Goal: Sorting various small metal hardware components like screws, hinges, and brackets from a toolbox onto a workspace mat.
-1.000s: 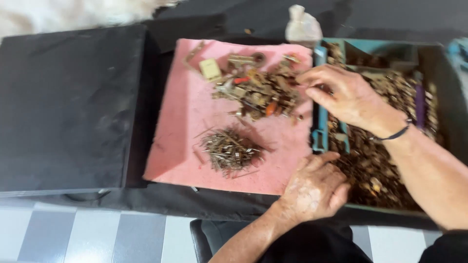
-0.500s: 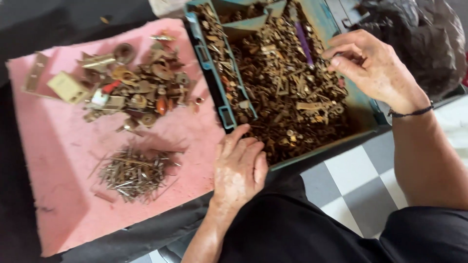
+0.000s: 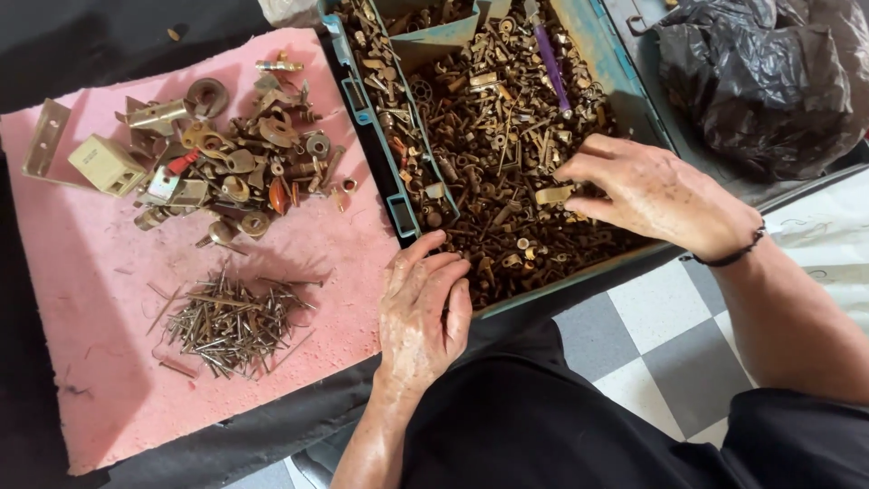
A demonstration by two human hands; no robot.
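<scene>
Black plastic bag (image 3: 769,81) top right, nail pile (image 3: 231,321) & mixed brass bits (image 3: 235,167) on pink foam (image 3: 100,362).

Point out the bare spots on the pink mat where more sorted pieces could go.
The pink mat is bare along its left side below the beige block, and in the strip between the nail pile and the mixed hardware heap. The teal box is packed with rusty parts; the left hand rests at its corner.

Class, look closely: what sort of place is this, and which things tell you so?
Probably a home workshop or repair corner: a teal toolbox of rusty screws, sorted nails on a pink mat, and a checked tile floor.
</scene>
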